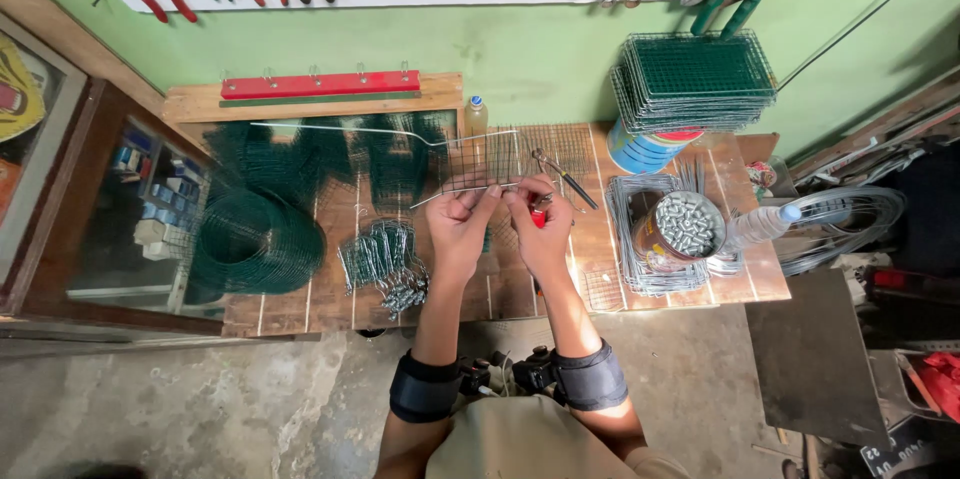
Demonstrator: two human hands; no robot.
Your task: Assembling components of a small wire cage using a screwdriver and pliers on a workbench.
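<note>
Your table (520, 289) is bare wood planking, matt, worn and pale in the grain. The mesh panel (500, 154) at your left hand (462, 229) and right hand (540, 229) is thin bare metal wire, dull grey with a faint sheen. The rolled mesh (255, 239) looks green-coated, smooth and matt (coating kind not readable). Stacked mesh panels (695, 79) show the same green finish. Clips in the can (685, 224) are bright, glossy metal. The bottle (765, 224) is translucent plastic. Your wrist bands (590, 379) are dark matt cloth. The floor (200, 409) is rough, stained concrete.
</note>
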